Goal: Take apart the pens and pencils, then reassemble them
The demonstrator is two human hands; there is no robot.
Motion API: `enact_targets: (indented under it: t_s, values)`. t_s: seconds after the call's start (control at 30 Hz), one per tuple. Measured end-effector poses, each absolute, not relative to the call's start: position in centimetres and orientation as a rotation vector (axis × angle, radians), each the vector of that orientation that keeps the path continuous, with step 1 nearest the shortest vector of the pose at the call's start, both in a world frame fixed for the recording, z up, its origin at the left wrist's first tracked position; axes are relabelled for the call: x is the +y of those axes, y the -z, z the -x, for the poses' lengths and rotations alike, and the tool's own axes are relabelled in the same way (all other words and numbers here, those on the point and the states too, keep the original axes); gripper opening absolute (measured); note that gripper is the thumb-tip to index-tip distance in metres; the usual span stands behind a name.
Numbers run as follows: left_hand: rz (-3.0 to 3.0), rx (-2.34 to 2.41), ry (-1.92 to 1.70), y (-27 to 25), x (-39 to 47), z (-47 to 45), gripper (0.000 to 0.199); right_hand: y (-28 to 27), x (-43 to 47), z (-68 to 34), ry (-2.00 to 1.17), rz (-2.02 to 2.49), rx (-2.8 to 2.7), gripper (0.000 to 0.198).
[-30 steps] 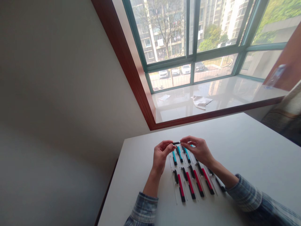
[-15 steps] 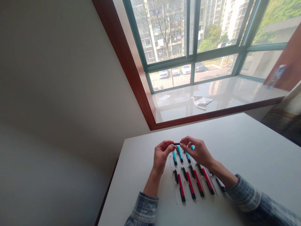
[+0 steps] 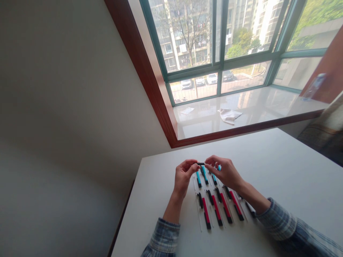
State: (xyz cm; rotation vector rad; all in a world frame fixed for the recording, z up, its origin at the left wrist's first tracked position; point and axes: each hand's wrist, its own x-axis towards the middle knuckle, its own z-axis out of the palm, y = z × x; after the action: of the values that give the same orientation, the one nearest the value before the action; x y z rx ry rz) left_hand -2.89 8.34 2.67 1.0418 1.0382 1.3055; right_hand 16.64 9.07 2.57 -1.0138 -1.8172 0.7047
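My left hand (image 3: 184,177) pinches the left end of a short, slim black pen part (image 3: 200,164) above the far row of pieces. My right hand (image 3: 224,172) has its fingertips closed at the other end, where a small pale tip shows. Under the hands lie blue pen barrels (image 3: 204,175) with black ends, partly covered by the right hand. Nearer to me is a row of red pen barrels (image 3: 206,210) with black ends. Black clipped pen parts (image 3: 200,200) and thin clear refills (image 3: 198,214) lie beside them.
Everything lies on a white table (image 3: 155,200) against a wall (image 3: 80,107). Behind it, a wood-framed window sill (image 3: 257,103) holds a crumpled cloth (image 3: 229,116), a flat white paper (image 3: 187,111) and a clear bottle (image 3: 314,87). A curtain (image 3: 327,123) hangs at the right.
Both hands stay in nearly the same place. The black pen part has shifted very slightly between the fingertips, and a pale tip shows at its right end.
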Motion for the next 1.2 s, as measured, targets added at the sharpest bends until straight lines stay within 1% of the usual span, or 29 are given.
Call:
enact_targets:
  t_s: [0.23,0.47,0.63,0.77,0.8,0.93,1.0,1.1,1.2]
  values:
    - [-1.034,1.048,-1.315,-2.6,8.4,3.0,0.028,-2.4,9.1,-16.7,-0.695,1.041,-1.836,0.025]
    - [-1.037,0.990,-1.295,-2.7,8.2,2.8,0.039,-2.4,8.9,-16.5,-0.656,1.046,-1.887,0.023]
    - [-1.105,0.997,-1.261,-2.6,8.2,2.4,0.036,-2.2,8.6,-16.1,-0.649,1.033,-1.928,0.022]
    - [-1.108,1.050,-1.286,-2.4,8.5,2.6,0.037,-2.7,8.6,-16.4,-0.665,1.014,-1.987,0.016]
    - [-1.100,1.074,-1.313,-2.3,8.6,2.7,0.037,-2.9,8.6,-16.5,-0.665,1.000,-2.015,0.019]
    - [-1.023,1.157,-1.433,-2.2,9.0,3.6,0.040,-3.8,8.6,-16.8,-0.666,0.963,-2.156,0.060]
    - [-0.977,1.183,-1.464,-2.0,9.1,4.1,0.043,-4.1,8.6,-16.6,-0.675,0.969,-2.226,0.075]
    - [-0.915,1.179,-1.498,-1.7,9.3,4.8,0.046,-4.1,8.7,-15.7,-0.656,0.965,-2.337,0.089]
    - [-0.867,1.188,-1.537,-1.1,9.5,5.2,0.044,-3.7,8.8,-14.7,-0.641,0.944,-2.414,0.097]
